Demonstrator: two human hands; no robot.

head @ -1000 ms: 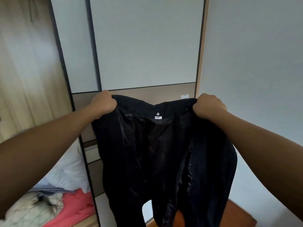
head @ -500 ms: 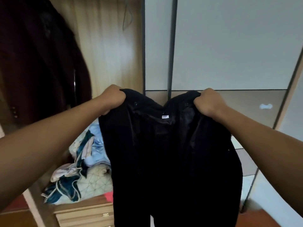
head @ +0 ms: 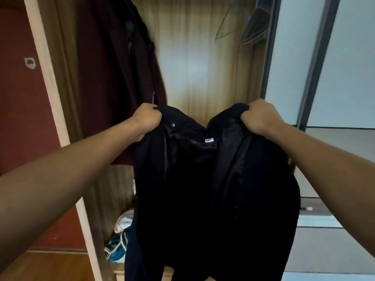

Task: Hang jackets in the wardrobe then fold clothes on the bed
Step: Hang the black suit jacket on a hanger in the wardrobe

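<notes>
Head cam: we've got the black jacket (head: 203,189) up in front of the open wardrobe (head: 194,67), left hand (head: 147,118) and right hand (head: 258,116) each gripping a shoulder. Shiny lining faces us, little white tag at collar.

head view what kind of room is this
Probably a bedroom, facing an open wooden wardrobe: a dark maroon coat hangs inside, bare wire hangers hang at its upper right, and crumpled clothes lie heaped at its bottom. The left hand and right hand grip a black jacket.
</notes>
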